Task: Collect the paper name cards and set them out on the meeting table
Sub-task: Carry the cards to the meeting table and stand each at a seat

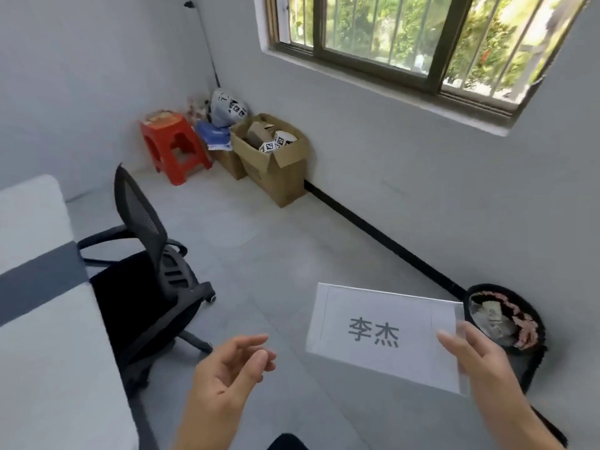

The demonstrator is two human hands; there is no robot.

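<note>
Pinching fingers and thumb of the right hand (pixel 480 358) clamp the right edge of a white paper name card in a clear plastic sleeve (pixel 380 332), printed with two dark characters. It is held in the air above the grey floor, near a round black waste bin (pixel 532 362). Beside it, the left hand (pixel 227 375) holds nothing, fingers loosely curled. At left stands a white meeting table with a grey stripe (pixel 42 352), with a black mesh office chair (pixel 146 241) tucked against it. A red plastic stool (pixel 177 147) and an open brown cardboard box (pixel 279 177) sit in the far corner.
</note>
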